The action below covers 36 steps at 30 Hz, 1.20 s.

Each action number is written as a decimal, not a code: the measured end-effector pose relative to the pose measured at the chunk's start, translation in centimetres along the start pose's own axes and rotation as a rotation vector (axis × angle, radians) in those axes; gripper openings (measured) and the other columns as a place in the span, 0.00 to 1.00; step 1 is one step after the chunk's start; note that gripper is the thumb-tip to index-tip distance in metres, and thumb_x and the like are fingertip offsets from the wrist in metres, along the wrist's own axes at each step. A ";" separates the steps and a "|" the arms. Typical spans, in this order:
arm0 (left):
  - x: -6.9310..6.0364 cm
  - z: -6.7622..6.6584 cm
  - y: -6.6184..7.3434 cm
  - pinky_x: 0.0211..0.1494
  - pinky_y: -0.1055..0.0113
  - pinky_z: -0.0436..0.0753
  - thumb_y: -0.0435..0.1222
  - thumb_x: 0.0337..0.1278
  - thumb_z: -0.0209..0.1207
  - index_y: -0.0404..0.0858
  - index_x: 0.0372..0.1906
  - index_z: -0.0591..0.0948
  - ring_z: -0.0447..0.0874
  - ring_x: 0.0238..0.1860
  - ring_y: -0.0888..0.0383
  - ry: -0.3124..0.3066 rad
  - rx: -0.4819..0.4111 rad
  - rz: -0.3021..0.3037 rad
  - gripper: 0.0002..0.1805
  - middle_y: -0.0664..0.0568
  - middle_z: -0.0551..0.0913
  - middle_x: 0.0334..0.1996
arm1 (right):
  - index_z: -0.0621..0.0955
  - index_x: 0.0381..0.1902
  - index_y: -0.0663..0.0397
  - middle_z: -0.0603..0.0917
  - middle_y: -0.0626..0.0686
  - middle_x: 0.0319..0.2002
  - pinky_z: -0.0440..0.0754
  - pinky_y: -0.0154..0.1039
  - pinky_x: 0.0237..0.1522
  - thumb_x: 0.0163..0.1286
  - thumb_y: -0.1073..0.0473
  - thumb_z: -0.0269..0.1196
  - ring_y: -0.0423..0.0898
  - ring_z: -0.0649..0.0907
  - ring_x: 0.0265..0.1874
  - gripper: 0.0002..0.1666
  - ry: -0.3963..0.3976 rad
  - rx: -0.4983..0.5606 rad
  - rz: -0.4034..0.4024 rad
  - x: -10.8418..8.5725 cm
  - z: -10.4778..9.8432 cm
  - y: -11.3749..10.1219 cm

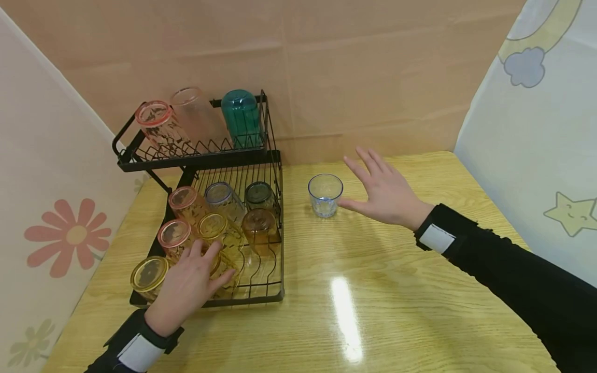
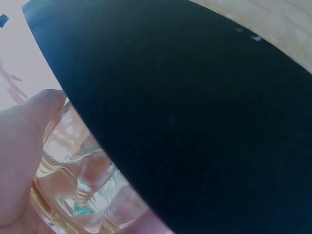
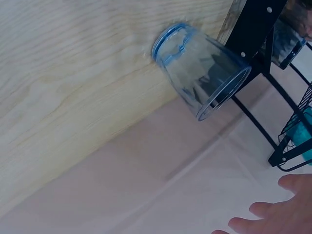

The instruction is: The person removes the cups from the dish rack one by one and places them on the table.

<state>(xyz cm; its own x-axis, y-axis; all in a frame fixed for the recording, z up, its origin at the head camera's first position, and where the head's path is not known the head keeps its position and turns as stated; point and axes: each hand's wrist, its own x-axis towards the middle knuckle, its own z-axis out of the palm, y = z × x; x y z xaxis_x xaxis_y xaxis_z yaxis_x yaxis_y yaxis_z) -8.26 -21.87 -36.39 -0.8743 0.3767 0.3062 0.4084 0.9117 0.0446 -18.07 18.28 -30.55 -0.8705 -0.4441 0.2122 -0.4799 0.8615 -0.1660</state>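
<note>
My left hand (image 1: 186, 282) is over the front of the black two-tier rack (image 1: 276, 298). It grips a yellow-tinted glass (image 2: 78, 190), partly hidden under the fingers; the left wrist view shows the thumb against its faceted side, with a dark shape covering much of that view. My right hand (image 1: 389, 197) is spread beside a clear glass with a blue rim (image 1: 325, 196), which stands upright on the table. The thumb tip is near its rim; in the right wrist view the fingers (image 3: 282, 214) are apart from the glass.
Upside-down glasses fill the rack's lower tier: pink (image 1: 188, 203), pale blue (image 1: 227, 203), dark grey (image 1: 261, 197), amber (image 1: 260, 229) and yellow (image 1: 151, 274) ones. On the upper tier are pink glasses (image 1: 163, 129) and a teal glass (image 1: 240, 119). Cloth walls surround the wooden table (image 1: 396, 300).
</note>
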 end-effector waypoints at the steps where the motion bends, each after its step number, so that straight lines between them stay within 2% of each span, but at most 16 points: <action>1: 0.0 0.0 0.0 0.11 0.67 0.66 0.52 0.45 0.72 0.35 0.53 0.77 0.73 0.26 0.44 -0.004 0.000 -0.003 0.34 0.36 0.73 0.37 | 0.56 0.76 0.52 0.49 0.63 0.75 0.55 0.63 0.66 0.63 0.29 0.59 0.64 0.51 0.72 0.55 0.003 0.002 -0.005 -0.3 0.0 -0.1; 8: 0.0 -0.4 0.1 0.16 0.64 0.69 0.49 0.47 0.72 0.35 0.51 0.76 0.73 0.28 0.45 -0.027 -0.035 0.010 0.31 0.39 0.72 0.35 | 0.58 0.76 0.52 0.51 0.62 0.75 0.58 0.63 0.65 0.63 0.28 0.58 0.65 0.54 0.71 0.53 -0.013 0.002 -0.047 -2.0 0.1 -1.2; 12: 0.2 -1.0 0.0 0.15 0.66 0.67 0.48 0.46 0.73 0.35 0.50 0.77 0.73 0.28 0.47 -0.029 -0.064 0.011 0.30 0.40 0.73 0.35 | 0.58 0.75 0.51 0.52 0.62 0.75 0.59 0.63 0.64 0.63 0.27 0.57 0.64 0.54 0.72 0.53 -0.029 0.000 -0.060 -2.5 0.3 -1.9; 18: 0.9 -2.6 -0.1 0.12 0.69 0.60 0.50 0.43 0.74 0.36 0.49 0.78 0.70 0.23 0.51 0.000 -0.046 0.021 0.31 0.39 0.74 0.35 | 0.57 0.76 0.50 0.50 0.60 0.75 0.59 0.63 0.64 0.63 0.27 0.56 0.63 0.53 0.72 0.54 -0.060 -0.001 -0.073 -2.9 0.9 -3.0; 22: 1.4 -3.7 -0.2 0.12 0.67 0.63 0.51 0.42 0.74 0.36 0.50 0.78 0.74 0.27 0.45 0.025 -0.034 0.044 0.32 0.37 0.75 0.37 | 0.57 0.76 0.51 0.50 0.60 0.76 0.57 0.64 0.65 0.64 0.26 0.55 0.63 0.53 0.72 0.54 -0.071 0.001 -0.084 -2.8 1.3 -3.5; 26: 1.9 -5.0 -0.3 0.15 0.61 0.70 0.50 0.41 0.74 0.35 0.51 0.77 0.76 0.32 0.42 0.033 -0.024 0.047 0.33 0.37 0.76 0.37 | 0.57 0.76 0.50 0.50 0.60 0.76 0.58 0.62 0.65 0.63 0.25 0.54 0.62 0.53 0.73 0.54 -0.070 -0.011 -0.088 -2.6 1.5 -4.0; 29: 2.3 -5.9 -0.5 0.21 0.57 0.74 0.49 0.42 0.74 0.35 0.50 0.78 0.75 0.31 0.45 0.031 -0.041 0.039 0.33 0.39 0.76 0.36 | 0.57 0.76 0.49 0.50 0.60 0.76 0.58 0.62 0.65 0.63 0.24 0.53 0.61 0.52 0.73 0.54 -0.076 -0.008 -0.089 -2.4 1.6 -4.5; 33: 2.8 -6.7 -0.6 0.20 0.62 0.69 0.46 0.43 0.74 0.34 0.50 0.77 0.70 0.24 0.52 0.054 -0.098 0.026 0.31 0.42 0.75 0.34 | 0.56 0.77 0.49 0.49 0.59 0.76 0.58 0.62 0.65 0.63 0.25 0.54 0.61 0.51 0.73 0.54 -0.076 0.042 -0.092 -2.1 1.9 -5.4; 36: 3.1 -7.0 -0.5 0.19 0.66 0.64 0.47 0.46 0.73 0.35 0.52 0.76 0.67 0.22 0.55 0.039 -0.148 -0.012 0.30 0.43 0.75 0.35 | 0.56 0.77 0.49 0.50 0.59 0.76 0.59 0.61 0.66 0.64 0.26 0.55 0.61 0.52 0.73 0.54 -0.068 0.095 -0.093 -1.9 2.4 -6.1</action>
<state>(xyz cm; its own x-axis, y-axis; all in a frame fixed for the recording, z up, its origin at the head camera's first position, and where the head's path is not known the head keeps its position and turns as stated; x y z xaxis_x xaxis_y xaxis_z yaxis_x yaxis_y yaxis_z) -9.33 -22.33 -28.76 -0.8696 0.3564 0.3416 0.4346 0.8810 0.1871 -13.74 13.30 -32.27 -0.8257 -0.5393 0.1654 -0.5641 0.7900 -0.2401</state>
